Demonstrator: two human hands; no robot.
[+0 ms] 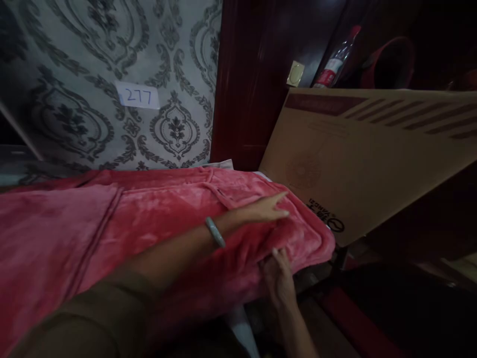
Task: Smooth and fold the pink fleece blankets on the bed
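A thick, plush red blanket spreads in folded layers across the surface before me. My left hand reaches over its right part, fingers stretched and apart, resting on or just above the pile. A pale bangle circles that wrist. Lower down, my right hand is at the blanket's near edge, its thumb side against the fabric and its other fingers partly hidden by the cloth. The blanket's rounded right corner lies beyond both hands.
Right of the blanket leans a large cardboard box, with a red-capped plastic bottle behind it. A dark red wooden panel and patterned wallpaper stand at the back. A paper label reading 277 is on the wallpaper.
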